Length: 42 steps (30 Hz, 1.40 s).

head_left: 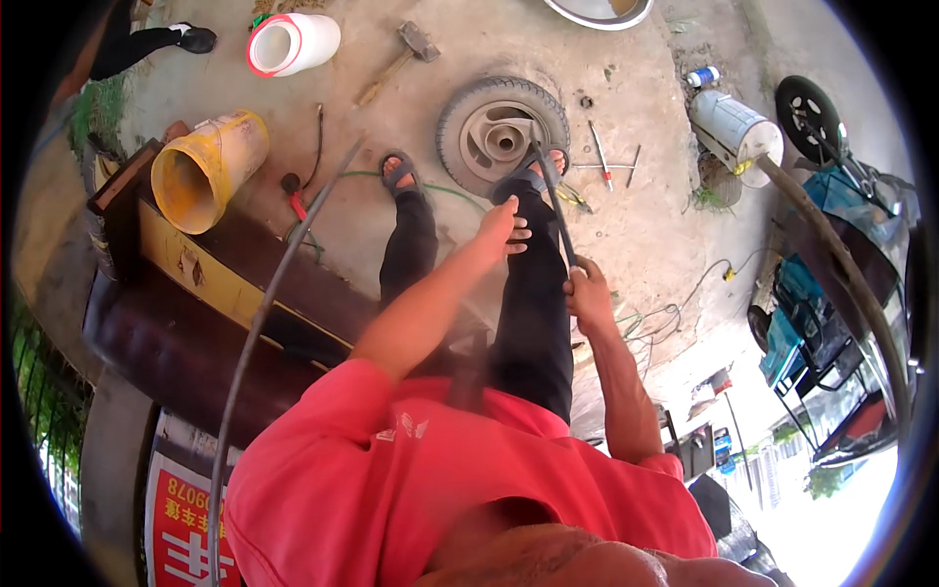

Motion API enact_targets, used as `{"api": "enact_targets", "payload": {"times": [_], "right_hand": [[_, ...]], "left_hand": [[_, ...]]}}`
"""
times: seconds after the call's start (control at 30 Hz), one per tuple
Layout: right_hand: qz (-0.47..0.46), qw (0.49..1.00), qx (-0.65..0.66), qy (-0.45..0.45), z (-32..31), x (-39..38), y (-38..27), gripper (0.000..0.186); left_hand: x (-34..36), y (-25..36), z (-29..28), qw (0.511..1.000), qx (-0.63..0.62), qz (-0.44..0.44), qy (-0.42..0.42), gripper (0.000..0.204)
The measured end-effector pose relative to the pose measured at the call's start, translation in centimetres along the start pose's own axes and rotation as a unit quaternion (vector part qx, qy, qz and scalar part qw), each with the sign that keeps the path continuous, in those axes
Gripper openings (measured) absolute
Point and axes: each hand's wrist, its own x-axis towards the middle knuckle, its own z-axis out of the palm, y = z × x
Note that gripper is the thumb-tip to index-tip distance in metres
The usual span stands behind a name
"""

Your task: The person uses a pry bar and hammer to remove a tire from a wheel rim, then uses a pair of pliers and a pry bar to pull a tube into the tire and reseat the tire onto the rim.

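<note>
Right hand [590, 293] has its grip closed round a dark lever bar [556, 210] running down to the small grey wheel [502, 132] on the concrete floor [646, 225]. Left hand [504, 227] rests open on the knee. Yellow bucket [207, 168] and white bucket [291, 44] lie tipped, insides bare.

Concrete floor [646, 225]: small wheel [502, 132] flat, hammer [399, 61], yellow bucket [207, 168] and white bucket [291, 44] on sides.
</note>
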Motion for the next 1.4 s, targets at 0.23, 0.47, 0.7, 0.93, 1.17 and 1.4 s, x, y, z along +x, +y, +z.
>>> {"api": "enact_targets", "payload": {"times": [0.23, 0.47, 0.7, 0.93, 1.17, 1.4], "right_hand": [[0.022, 0.995, 0.014, -0.092, 8.0, -1.2, 3.7, 0.043], [0.033, 0.995, 0.044, -0.084, 12.2, 2.6, 6.3, 0.050], [0.159, 0.947, 0.257, -0.107, 12.6, 2.5, 2.9, 0.052], [0.153, 0.960, 0.213, -0.100, 13.7, 5.2, -0.6, 0.050], [0.177, 0.921, 0.303, -0.169, 8.4, 5.0, 4.5, 0.055], [0.181, 0.836, 0.477, -0.201, 6.2, 0.8, 1.6, 0.053]], "left_hand": [[3.0, 1.4, -2.6, 0.983, -0.156, -0.050, 0.079, 0.038], [8.4, 0.7, -7.3, 0.971, -0.196, -0.060, 0.120, 0.028], [9.4, 2.2, -5.9, 0.968, -0.153, -0.078, 0.183, 0.029], [15.0, 4.4, -9.0, 0.977, -0.089, -0.115, 0.154, 0.018], [12.0, 0.5, -5.0, 0.983, -0.091, -0.043, 0.153, 0.042], [6.5, 5.2, 0.4, 0.985, -0.151, -0.071, 0.030, 0.042]]}}
